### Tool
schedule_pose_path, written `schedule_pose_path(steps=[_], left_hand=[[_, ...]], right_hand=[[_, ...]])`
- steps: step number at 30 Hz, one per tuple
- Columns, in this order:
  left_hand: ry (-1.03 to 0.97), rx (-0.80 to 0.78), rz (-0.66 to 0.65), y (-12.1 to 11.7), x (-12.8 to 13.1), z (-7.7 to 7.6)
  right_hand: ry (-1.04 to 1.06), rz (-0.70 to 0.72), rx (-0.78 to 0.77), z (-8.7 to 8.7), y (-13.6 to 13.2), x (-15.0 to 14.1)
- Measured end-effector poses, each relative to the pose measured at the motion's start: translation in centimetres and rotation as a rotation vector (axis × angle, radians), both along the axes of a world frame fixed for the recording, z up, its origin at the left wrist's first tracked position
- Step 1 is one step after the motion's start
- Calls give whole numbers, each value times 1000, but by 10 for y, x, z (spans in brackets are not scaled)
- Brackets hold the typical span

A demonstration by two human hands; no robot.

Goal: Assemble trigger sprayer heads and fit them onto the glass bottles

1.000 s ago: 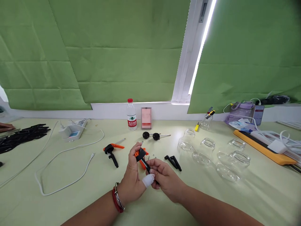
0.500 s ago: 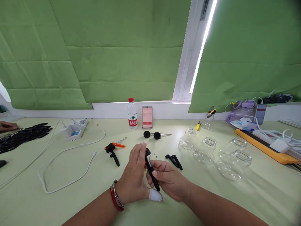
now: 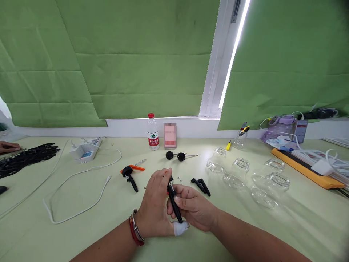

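Both my hands meet over the pale green table around a small black and orange clamp. My left hand, with a white bandage on the thumb and a red bracelet at the wrist, wraps the clamp's head. My right hand grips its black handle from the right. A second black and orange clamp lies to the left. Black handle parts and tiny screws lie just beyond my hands.
Several clear glass jars stand to the right. A water bottle, two black knobs on rods, a white charger with cable, and a pile of black parts beside another person's hand lie about.
My hands turned the clamp, so its black handle now points toward me and the orange part is hidden behind my left fingers. Both hands drew slightly nearer.
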State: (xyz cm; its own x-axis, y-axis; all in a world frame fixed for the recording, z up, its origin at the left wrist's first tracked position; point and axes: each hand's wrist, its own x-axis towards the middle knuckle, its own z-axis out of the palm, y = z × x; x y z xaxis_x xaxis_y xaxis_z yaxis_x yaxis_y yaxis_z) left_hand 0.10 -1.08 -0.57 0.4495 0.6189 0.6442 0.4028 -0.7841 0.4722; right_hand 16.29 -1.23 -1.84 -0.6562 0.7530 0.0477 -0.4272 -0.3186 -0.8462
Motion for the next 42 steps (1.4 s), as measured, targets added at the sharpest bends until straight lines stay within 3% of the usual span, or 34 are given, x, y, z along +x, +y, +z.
schedule_pose_path(steps=[2,4,8,12,15,17,22,26,29,34,42], left_hand=[[-61,-98,-17,-1,-3,2],[-150,-233,-23,-2,-8,5],[-309,-549,-109,-2,-16,16],[-547,-992,-343,-2,-18,25],[-636,-1265,-469,0,-15,25],[-633,-1378,-481,2,-13,22],[-563,-1505,-407,6,-9,13],[-496,-1561,-363,8,-10,10],[-441,-1568,-316,9,-10,8],[-431,-1550,-304,7,-9,9],[-427,-1542,-316,8,-10,9]], right_hand=[[-109,24,95,7,4,7],[-269,-39,231,15,10,18],[-662,-391,488,21,24,39],[-1132,-446,674,2,37,41],[-1319,-468,806,-14,44,35],[-1388,-434,860,-20,47,32],[-1416,-382,946,-23,48,30],[-1369,-365,887,-24,48,34],[-1346,-318,812,-23,46,37],[-1332,-242,837,-18,39,40],[-1308,-260,859,-18,36,39]])
